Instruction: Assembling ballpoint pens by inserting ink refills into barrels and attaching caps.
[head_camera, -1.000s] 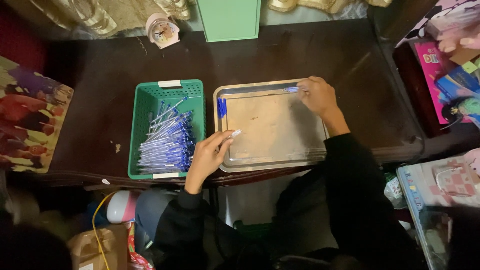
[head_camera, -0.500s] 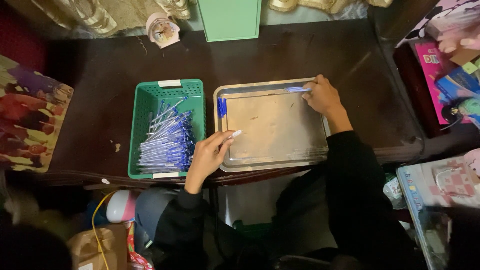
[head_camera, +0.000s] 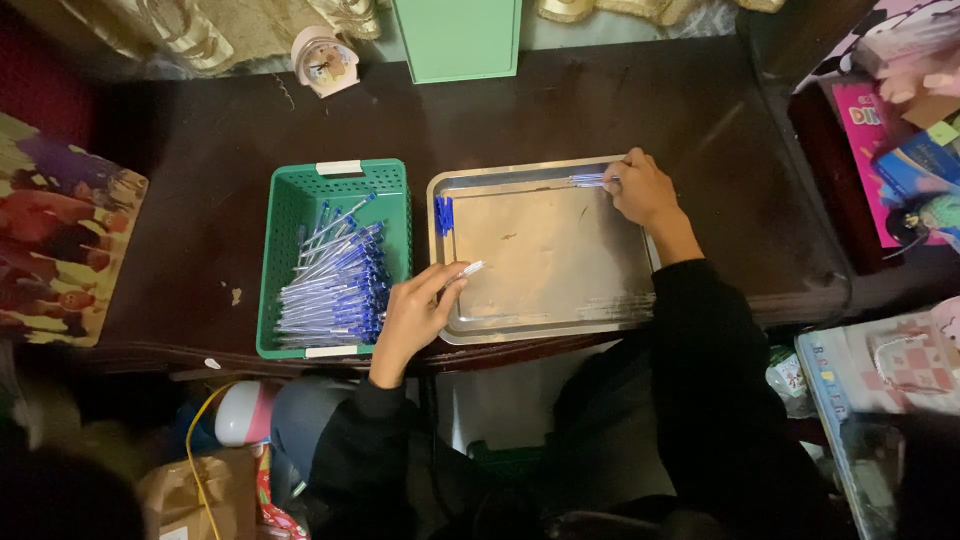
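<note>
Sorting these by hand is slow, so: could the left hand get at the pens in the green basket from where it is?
Probably yes. The left hand rests at the tray edge beside the green basket, whose open top leaves the pens uncovered.

basket (head_camera: 290, 200) of pens (head_camera: 335, 285) left of tray (head_camera: 550, 250), both on table (head_camera: 600, 100)

My hands work over a dull, scuffed metal tray (head_camera: 540, 250) on a dark, glossy wood table (head_camera: 200, 200). To its left, a matt green perforated plastic basket (head_camera: 335, 180) holds clear plastic pens (head_camera: 335, 285) with glossy blue caps.
</note>
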